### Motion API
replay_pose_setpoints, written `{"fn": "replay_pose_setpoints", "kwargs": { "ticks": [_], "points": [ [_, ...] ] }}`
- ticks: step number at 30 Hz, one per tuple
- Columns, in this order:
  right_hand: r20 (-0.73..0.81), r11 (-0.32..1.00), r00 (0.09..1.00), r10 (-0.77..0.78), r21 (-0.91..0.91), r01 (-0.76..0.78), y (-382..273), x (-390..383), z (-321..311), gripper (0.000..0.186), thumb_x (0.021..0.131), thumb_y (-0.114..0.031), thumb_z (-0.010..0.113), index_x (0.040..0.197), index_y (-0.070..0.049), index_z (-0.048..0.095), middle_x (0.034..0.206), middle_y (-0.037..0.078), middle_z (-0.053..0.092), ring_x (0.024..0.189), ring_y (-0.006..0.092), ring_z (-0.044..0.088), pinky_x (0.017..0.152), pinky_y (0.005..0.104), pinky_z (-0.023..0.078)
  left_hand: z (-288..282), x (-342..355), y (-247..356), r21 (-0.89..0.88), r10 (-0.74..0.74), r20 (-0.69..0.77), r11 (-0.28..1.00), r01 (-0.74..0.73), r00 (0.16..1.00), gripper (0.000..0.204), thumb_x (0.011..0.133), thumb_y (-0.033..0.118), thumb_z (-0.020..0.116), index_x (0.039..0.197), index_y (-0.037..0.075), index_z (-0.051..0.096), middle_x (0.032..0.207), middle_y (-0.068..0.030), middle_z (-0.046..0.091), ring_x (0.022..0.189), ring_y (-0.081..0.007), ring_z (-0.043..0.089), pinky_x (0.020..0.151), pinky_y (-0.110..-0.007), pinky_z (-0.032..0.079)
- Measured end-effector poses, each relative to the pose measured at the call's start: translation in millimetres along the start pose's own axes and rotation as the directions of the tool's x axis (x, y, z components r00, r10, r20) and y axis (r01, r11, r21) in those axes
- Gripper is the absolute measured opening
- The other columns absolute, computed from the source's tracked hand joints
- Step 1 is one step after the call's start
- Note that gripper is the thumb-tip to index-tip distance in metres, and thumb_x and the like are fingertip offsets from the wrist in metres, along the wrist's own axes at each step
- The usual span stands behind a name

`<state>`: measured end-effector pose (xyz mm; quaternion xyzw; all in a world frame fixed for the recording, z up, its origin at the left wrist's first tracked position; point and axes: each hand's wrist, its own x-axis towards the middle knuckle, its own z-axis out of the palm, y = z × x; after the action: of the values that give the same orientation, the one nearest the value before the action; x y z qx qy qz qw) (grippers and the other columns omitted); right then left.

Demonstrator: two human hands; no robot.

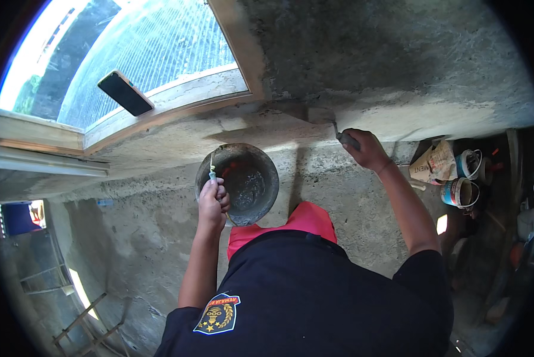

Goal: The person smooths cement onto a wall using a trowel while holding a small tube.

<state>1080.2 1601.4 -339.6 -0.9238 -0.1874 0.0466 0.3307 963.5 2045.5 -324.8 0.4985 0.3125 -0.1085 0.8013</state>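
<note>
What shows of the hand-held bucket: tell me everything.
The dark grey bucket looks like rubber or plastic: round, open mouth facing up, inner walls smeared grey, a reddish patch within. It is in front of the person's body; the left hand grips its thin handle, partly wrapped in something pale. Its underside is hidden.

Place looked like building site, unfinished room: wall [368, 65] was patchy raw cement plaster, window frame [234, 38] was bare wood, floor [350, 208] was rough concrete. Mortar bucket [271, 181], plastering trowel [322, 116], paper sack [430, 165], plastic pails [453, 193] backed that up.
</note>
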Motion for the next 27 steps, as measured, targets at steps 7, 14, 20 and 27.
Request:
{"fn": "replay_pose_setpoints", "kwargs": {
  "ticks": [7,14,20,27],
  "points": [
    [-0.016,0.998,1.000,0.002,-0.059,-0.003,0.7,20.9,-21.2,0.030,0.091,-0.020,0.070,0.117,-0.007,0.065,0.107,0.016,0.072,0.097,0.0389,0.068,0.085,0.0440,0.054,-2.3,4.2,-1.2,0.004,0.001,0.021,1.000,-0.001,1.000,0.021,0.110,0.029,0.044,0.109,0.011,0.054,0.069,0.0055,0.037,0.050,-0.0054,0.028,0.044,-0.024,0.018],
    [0.090,0.972,0.988,0.123,-0.210,-0.102,27.2,2.7,-28.6,0.026,0.091,-0.020,0.069,0.113,-0.007,0.067,0.104,0.015,0.073,0.096,0.0359,0.069,0.085,0.0429,0.055,-9.1,0.8,-1.0,0.028,-0.012,0.031,1.000,0.011,0.999,0.021,0.110,0.029,0.043,0.109,0.012,0.054,0.068,0.0056,0.037,0.049,-0.0059,0.028,0.044,-0.024,0.019],
    [-0.009,0.994,1.000,-0.020,-0.110,0.019,-10.0,-12.2,-46.3,0.024,0.090,-0.016,0.070,0.111,-0.006,0.066,0.097,0.015,0.072,0.089,0.0378,0.069,0.079,0.0425,0.055,-13.8,4.9,1.5,0.023,-0.017,0.034,1.000,0.017,0.999,0.019,0.110,0.028,0.044,0.110,0.012,0.054,0.070,0.0056,0.038,0.051,-0.0054,0.029,0.044,-0.024,0.019],
    [-0.047,0.985,0.999,-0.027,-0.171,0.019,-9.8,17.6,-58.2,0.027,0.089,-0.018,0.071,0.113,-0.006,0.066,0.100,0.015,0.073,0.092,0.0374,0.069,0.079,0.0425,0.055,-15.1,9.9,2.0,0.026,-0.044,0.042,0.999,0.042,0.998,0.019,0.110,0.028,0.043,0.110,0.012,0.054,0.071,0.0057,0.038,0.051,-0.0052,0.029,0.045,-0.024,0.019]
  ]
}}
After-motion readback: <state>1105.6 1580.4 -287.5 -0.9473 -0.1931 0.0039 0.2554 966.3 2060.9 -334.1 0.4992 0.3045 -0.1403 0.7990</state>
